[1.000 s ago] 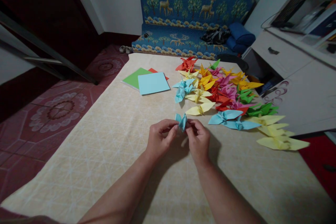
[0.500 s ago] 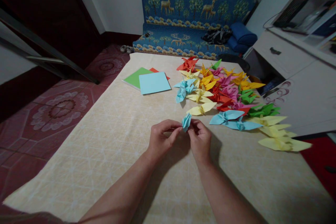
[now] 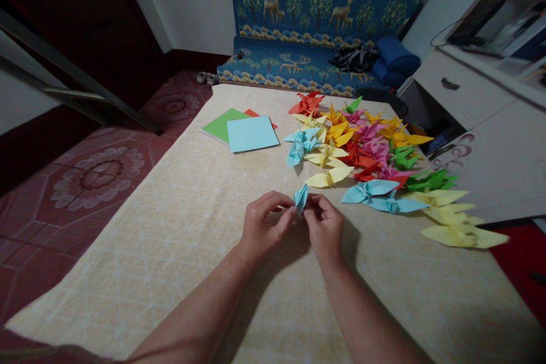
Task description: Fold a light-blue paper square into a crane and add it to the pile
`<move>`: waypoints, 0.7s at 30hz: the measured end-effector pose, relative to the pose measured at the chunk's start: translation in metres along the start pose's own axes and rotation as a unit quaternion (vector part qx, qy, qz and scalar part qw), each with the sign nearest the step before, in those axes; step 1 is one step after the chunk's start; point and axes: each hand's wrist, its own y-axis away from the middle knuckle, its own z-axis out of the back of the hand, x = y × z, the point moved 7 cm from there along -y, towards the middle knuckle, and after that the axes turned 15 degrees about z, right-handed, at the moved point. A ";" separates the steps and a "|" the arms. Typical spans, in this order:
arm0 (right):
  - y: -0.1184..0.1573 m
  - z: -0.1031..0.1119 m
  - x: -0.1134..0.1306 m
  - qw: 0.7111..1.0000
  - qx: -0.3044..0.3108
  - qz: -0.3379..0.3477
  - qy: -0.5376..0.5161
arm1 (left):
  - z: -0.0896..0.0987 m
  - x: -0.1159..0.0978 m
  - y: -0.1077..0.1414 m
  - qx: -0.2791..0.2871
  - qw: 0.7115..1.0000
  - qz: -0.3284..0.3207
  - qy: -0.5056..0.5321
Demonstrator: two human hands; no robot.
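Observation:
A small folded piece of light blue origami paper [image 3: 301, 198] is pinched between both hands, held just above the cloth-covered table [image 3: 170, 239]. My left hand [image 3: 265, 222] grips its left edge with thumb and forefinger. On the other side, my right hand [image 3: 325, 224] has its thumb and fingers closed on the right edge and lower part. Fingertips hide some of the folds. Close beyond the hands lies a pale yellow paper crane [image 3: 329, 177], and a light blue crane [image 3: 369, 190] rests to the right.
Several paper cranes in red, orange, pink, green, yellow and blue crowd the table's right side. Flat square sheets, a blue one [image 3: 252, 134] atop a green one [image 3: 222, 124], lie at the back left. A blue patterned sofa [image 3: 290, 62] and a white cabinet [image 3: 490, 102] stand beyond.
The folded blue paper has tilted slightly and shifted a little left between my fingers. Both hands keep nearly the same grip and place.

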 end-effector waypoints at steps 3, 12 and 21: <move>0.000 0.000 0.000 1.000 0.003 -0.009 -0.009 | 0.001 0.000 0.000 0.002 1.000 0.018 0.016; 0.001 0.001 0.004 1.000 -0.005 -0.013 0.005 | 0.001 0.006 -0.001 -0.006 0.996 0.071 0.048; 0.002 0.002 0.007 1.000 0.006 0.010 0.021 | -0.001 0.010 -0.001 -0.004 0.994 0.091 0.056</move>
